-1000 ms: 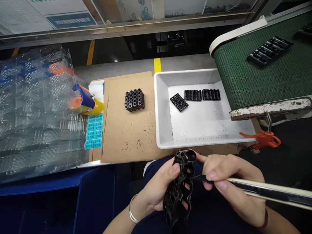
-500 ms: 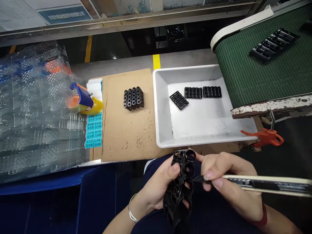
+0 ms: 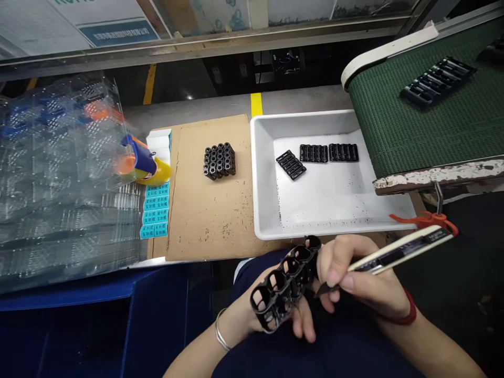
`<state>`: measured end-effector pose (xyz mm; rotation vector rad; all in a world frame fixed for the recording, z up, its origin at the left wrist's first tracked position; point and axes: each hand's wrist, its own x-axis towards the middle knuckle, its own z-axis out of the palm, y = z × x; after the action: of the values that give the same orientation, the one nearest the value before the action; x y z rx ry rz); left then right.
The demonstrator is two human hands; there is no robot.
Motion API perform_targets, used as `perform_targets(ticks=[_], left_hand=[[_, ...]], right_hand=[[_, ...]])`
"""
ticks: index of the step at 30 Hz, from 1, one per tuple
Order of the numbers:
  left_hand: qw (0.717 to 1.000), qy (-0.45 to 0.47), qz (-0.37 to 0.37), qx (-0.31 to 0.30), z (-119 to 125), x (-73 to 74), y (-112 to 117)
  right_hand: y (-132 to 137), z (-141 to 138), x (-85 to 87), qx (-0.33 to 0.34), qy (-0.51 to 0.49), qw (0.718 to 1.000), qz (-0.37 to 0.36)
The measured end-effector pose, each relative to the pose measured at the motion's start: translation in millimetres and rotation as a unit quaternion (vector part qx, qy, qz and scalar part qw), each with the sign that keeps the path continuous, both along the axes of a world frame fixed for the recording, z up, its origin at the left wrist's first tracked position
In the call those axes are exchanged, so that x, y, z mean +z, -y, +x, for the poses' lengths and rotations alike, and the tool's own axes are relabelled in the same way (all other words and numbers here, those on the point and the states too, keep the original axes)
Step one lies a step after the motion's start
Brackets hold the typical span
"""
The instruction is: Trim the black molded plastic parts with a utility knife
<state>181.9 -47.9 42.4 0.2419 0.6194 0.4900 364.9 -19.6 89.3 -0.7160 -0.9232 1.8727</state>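
My left hand [image 3: 252,315] is shut on a black moulded plastic part with a row of rings [image 3: 285,286], tilted across my fingers. My right hand [image 3: 354,275] grips a cream-handled utility knife [image 3: 397,254], its small blade tip close to the part's edge. Neither hand touches anything else. On a cardboard sheet [image 3: 208,220] ahead stands a block of black ring-shaped parts [image 3: 219,161]. Several black moulded strips lie in a white tray [image 3: 315,123], one of them [image 3: 290,165] at an angle.
A green conveyor belt [image 3: 413,121] at upper right carries a black strip [image 3: 438,83]. An orange clamp [image 3: 429,220] hangs below its metal edge. Clear plastic trays [image 3: 66,184] are piled at left, beside a blue-and-yellow object [image 3: 142,163] and blue labels [image 3: 155,210].
The black part has swung from hanging upright to tilted across my left hand, its rings now facing up. The knife handle has turned from level to slanting up toward the right.
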Motion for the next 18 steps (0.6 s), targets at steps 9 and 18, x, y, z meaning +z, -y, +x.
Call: perform_targets(ticks=[9,18], left_hand=[[0.870,-0.237,0.427,0.068,-17.6,17.5,-8.1],[0.881,-0.281,0.377,0.048,-16.3,42.1,-10.3]], right_hand=[[-2.4,-6.0,0.7,-0.058,0.011,0.994,-0.096],[15.4,-10.4,22.6,-0.098,0.219,0.962,0.134]])
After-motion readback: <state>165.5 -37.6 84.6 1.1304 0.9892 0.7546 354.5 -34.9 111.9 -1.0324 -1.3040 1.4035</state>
